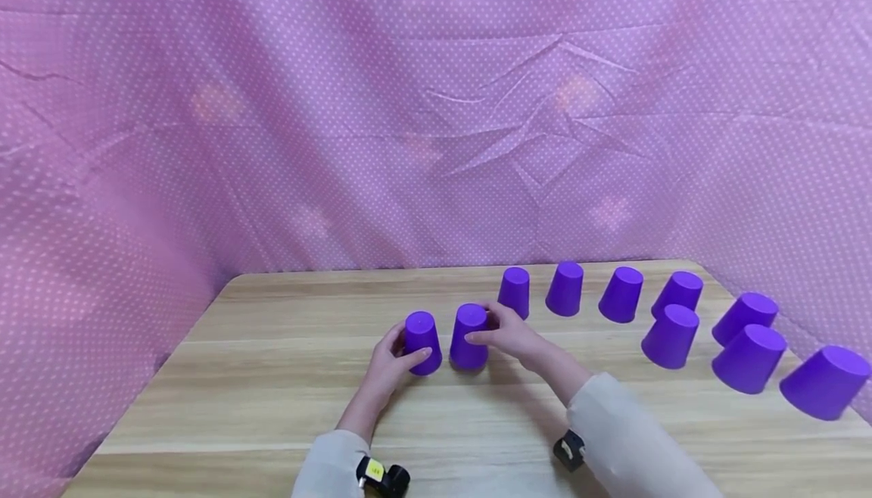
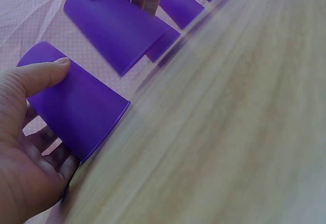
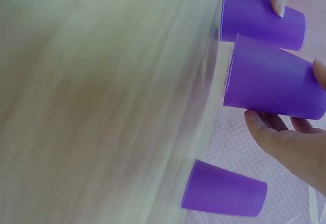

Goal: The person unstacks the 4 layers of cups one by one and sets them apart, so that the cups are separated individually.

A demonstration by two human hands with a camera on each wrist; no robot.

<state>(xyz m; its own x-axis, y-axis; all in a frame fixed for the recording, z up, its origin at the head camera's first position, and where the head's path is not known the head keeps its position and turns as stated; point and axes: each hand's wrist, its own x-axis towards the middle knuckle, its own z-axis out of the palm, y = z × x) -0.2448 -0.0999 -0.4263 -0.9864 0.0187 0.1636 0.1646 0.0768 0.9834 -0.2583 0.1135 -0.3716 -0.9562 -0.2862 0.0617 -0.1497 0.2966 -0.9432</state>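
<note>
Two plain purple cups stand mouth down near the middle of the wooden table, side by side with a narrow gap between them. My left hand (image 1: 385,368) grips the left cup (image 1: 422,343), thumb on its near side and fingers behind; that cup's rim is at the tabletop. The right cup (image 1: 468,340) is in my right hand (image 1: 512,333), held between thumb and fingers from its right side. In the left wrist view this right cup (image 2: 109,28) shows its rim a little off the wood. The far fingers of both hands are partly hidden by the cups.
More upturned purple cups stand in a row along the back, from one (image 1: 514,294) just behind my right hand rightward. Several others, such as the rightmost cup (image 1: 826,383), stand at the table's right side. A pink dotted cloth (image 1: 422,104) hangs behind the wooden table (image 1: 259,377).
</note>
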